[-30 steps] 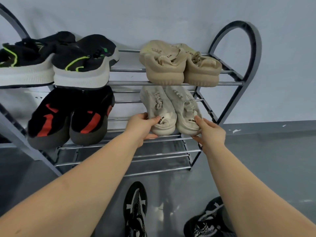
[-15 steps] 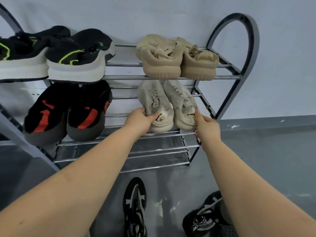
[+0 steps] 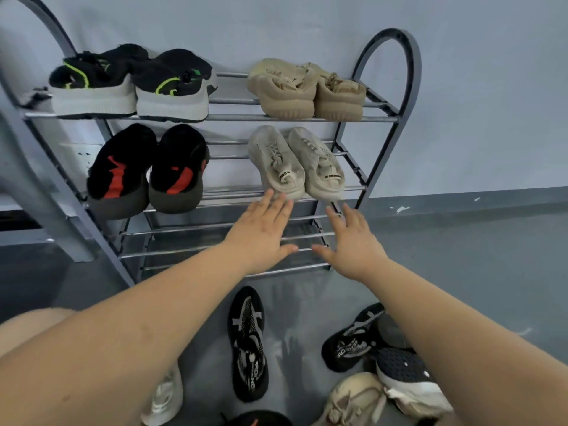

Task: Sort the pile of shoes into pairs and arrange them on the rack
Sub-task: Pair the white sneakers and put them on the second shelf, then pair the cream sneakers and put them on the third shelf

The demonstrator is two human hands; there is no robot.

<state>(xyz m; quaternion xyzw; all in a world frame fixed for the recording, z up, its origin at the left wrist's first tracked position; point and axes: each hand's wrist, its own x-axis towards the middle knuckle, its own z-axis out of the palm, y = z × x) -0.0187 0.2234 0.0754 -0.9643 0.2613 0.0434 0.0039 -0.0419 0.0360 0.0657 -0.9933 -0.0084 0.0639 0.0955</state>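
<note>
Fingers of both hands are spread apart and flat, palms down, gripping nothing: the left hand (image 3: 261, 238) hovers just near of the pale grey pair (image 3: 296, 164) on the middle shelf, and the right hand (image 3: 353, 244) hangs beside it to the right, over the bare lower bars of the rack (image 3: 390, 118). Whether the left fingertips (image 3: 276, 201) touch the heel of the nearer grey shoe is hard to tell.

Risk from here, as I judge it: the grey pair sits toe-far on thin rails with heels right at the near bar, so a brush from either hand could tip a shoe off to the floor. Its neighbours, the black and red pair (image 3: 147, 170) to the left, overhang the near edge too.

Four pairs stand on the rack: black and green pair (image 3: 132, 84) far left on top, tan pair (image 3: 307, 90) top right. Loose on the floor near the person lie the black patterned shoe (image 3: 247, 342), its likely mate (image 3: 353, 339) to the right, a cream shoe (image 3: 353, 398), a navy mesh shoe (image 3: 408, 376) and a white shoe (image 3: 164, 398), all still unsorted
</note>
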